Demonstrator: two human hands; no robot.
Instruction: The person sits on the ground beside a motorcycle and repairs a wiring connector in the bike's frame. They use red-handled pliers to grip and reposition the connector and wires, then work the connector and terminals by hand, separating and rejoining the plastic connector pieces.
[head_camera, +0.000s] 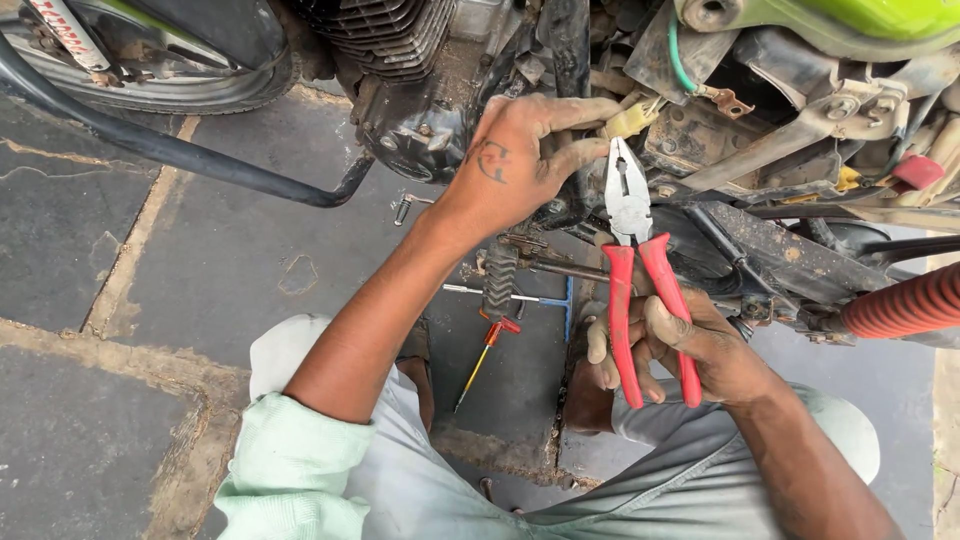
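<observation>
Red-handled pliers (640, 290) stand nearly upright in the centre of the view, their steel nose pointing up toward the underside of a motorcycle frame (770, 150). The right hand (690, 345) is closed around the two handles, fingers wrapped over the lower half of the grips; the nose of the pliers stands slightly parted and grips nothing visible. The left hand (525, 155) reaches up and across, just beside the pliers' nose on its left. Its thumb and fingers pinch a pale yellow connector (632, 118) that sits directly above the pliers' tip, close to it but apart from it. A green wire (678, 60) curves down near that connector.

The engine block (405, 70), finned and grimy, hangs to the left of the left hand. A black curved pipe (180, 155) runs across the paved floor (100, 250) at upper left. On the floor between the forearms lie a blue T-handled tool (555, 298) and a screwdriver (482, 355) with a red and yellow handle, both well below the left hand and left of the right hand. An orange ribbed spring cover (905, 300) shows at the right edge.
</observation>
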